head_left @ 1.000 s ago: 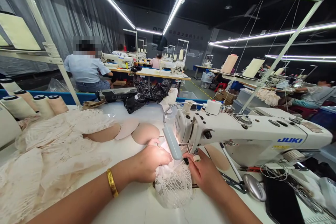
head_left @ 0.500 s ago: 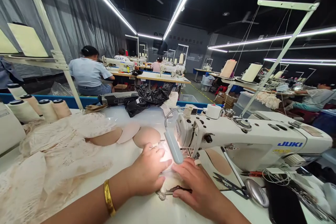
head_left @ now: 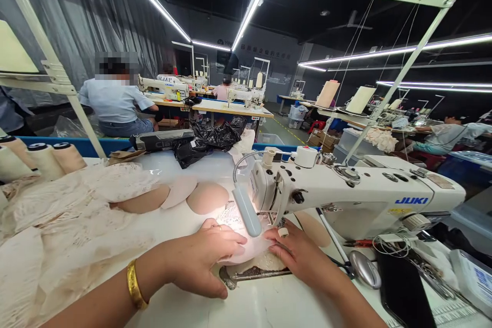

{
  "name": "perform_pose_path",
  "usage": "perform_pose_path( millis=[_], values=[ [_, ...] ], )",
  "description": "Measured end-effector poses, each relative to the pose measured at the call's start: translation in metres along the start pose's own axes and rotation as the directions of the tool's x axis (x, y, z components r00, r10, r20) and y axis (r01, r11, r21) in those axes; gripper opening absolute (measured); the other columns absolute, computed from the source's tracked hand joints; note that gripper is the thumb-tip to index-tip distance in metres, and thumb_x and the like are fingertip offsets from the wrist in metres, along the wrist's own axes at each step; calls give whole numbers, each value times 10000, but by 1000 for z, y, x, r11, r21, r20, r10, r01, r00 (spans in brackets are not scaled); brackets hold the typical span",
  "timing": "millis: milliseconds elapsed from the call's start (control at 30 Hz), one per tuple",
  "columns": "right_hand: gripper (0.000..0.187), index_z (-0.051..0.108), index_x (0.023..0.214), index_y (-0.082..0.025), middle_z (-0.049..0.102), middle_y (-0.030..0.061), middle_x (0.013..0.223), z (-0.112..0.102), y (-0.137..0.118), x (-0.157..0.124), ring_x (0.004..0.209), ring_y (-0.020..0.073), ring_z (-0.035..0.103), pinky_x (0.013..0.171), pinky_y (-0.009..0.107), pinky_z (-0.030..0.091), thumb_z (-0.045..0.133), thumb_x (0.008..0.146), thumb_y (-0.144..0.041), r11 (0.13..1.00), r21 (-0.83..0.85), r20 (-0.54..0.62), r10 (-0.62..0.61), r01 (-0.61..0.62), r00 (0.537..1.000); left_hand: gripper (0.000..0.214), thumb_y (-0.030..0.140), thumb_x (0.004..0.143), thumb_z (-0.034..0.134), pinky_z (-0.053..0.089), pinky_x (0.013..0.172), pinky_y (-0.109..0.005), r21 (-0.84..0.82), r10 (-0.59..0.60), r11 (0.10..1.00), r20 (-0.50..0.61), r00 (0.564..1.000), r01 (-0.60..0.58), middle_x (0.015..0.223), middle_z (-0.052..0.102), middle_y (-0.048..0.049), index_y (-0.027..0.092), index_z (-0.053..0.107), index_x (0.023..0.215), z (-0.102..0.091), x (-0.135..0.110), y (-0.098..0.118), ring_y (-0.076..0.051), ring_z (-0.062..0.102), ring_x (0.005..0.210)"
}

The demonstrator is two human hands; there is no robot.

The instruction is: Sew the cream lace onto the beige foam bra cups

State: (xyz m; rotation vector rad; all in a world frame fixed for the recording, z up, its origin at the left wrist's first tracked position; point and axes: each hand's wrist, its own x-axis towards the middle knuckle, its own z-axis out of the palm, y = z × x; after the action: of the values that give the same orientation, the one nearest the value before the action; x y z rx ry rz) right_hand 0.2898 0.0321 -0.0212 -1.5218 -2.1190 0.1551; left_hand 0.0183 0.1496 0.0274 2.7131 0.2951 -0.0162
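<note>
A pale pink fabric piece (head_left: 249, 252) with a lace part (head_left: 227, 217) lies under the lamp at the needle end of a white sewing machine (head_left: 357, 189). My left hand (head_left: 200, 259) rests on its left side, fingers stretched forward and thumb apart near the metal plate edge (head_left: 261, 271). On the other side, my right hand (head_left: 303, 253) has its fingers extended over the fabric's right edge, close beside the needle area. The grey lamp head (head_left: 246, 212) hides part of the fabric and the needle.
Lace fabric (head_left: 88, 200) is heaped at left, beside beige cup-shaped pieces (head_left: 207, 198). A silver computer mouse (head_left: 365, 269), a black phone (head_left: 405, 289) and coiled white cable (head_left: 392, 245) lie at right. Behind are a black plastic bag (head_left: 211, 138) and a seated co-worker (head_left: 115, 102).
My left hand has shifted left and its thumb has spread away from the fingers. My right hand has moved right, and more of the pink fabric shows between the hands. The view has turned slightly.
</note>
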Motion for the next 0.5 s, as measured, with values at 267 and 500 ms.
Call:
perform_pose_path(
  millis=[267, 500],
  values=[
    [235, 820, 1027, -306, 754, 43, 999, -24, 3, -1, 950, 234, 708, 807, 356, 620, 586, 1048, -292, 972, 232, 117, -10, -17, 993, 349, -49, 696, 606, 346, 955, -431, 157, 150, 979, -143, 978, -127, 1158, 751, 20, 228, 587, 907, 22, 12, -7, -243, 675, 998],
    [278, 772, 1215, -300, 782, 33, 1277, 14, -7, 9, 1155, 304, 687, 1039, 538, 537, 611, 1017, -190, 997, 79, 52, -4, 0, 999, 402, 4, 783, 670, 323, 981, -463, 215, 164, 970, -216, 963, -116, 1169, 753, 0, 293, 682, 1062, 23, 19, -19, -282, 669, 1083]
  ],
)
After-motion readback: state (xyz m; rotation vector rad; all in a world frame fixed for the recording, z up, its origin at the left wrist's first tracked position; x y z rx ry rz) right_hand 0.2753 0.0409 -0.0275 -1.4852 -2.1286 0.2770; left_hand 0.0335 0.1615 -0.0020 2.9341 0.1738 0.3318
